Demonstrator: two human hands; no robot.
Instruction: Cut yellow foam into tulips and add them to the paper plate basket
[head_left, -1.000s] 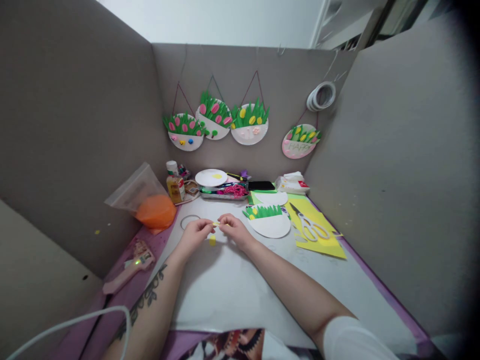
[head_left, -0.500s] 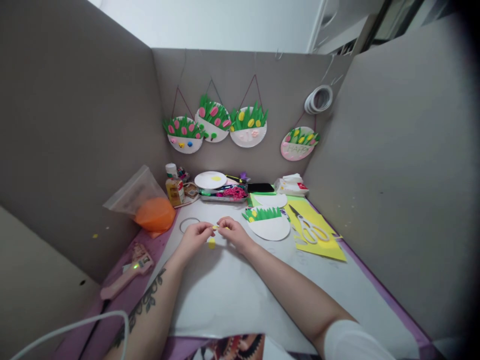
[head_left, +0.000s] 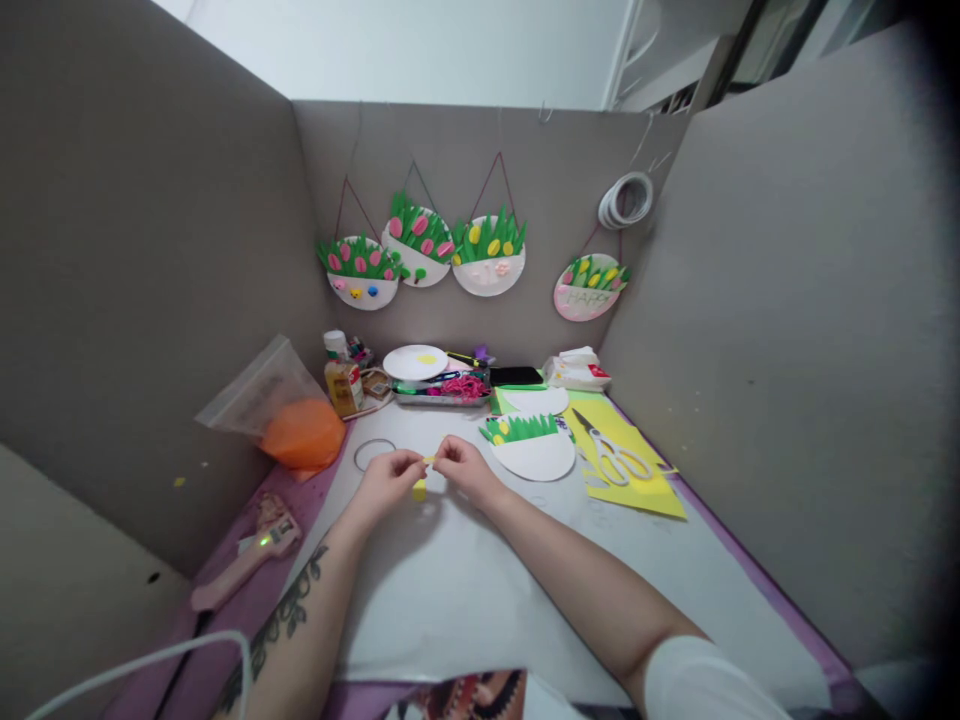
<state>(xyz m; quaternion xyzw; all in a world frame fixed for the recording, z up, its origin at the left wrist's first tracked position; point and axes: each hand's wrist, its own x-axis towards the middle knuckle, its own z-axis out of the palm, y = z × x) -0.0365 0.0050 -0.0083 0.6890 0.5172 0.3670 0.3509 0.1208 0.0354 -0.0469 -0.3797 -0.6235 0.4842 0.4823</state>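
Observation:
Between my fingertips, over the white paper covering the table, is a small piece of yellow paper. My left hand pinches its left side and my right hand pinches its right side. Just below the fingers, another yellow paper piece lies on the white sheet. To the right of my right hand is a white half-plate craft with green paper grass and yellow pieces along its top. A thin ring lies left of my left hand.
White-handled scissors rest on yellow paper at the right. A pink glue gun lies at the left, by a bag of orange material. Behind stand a bottle and a filled tray. Finished plates hang on the grey wall.
The view has shifted slightly, so the surroundings sit a little further left. Both hands stay pinched at the yellow paper, with their fingertips slightly further apart.

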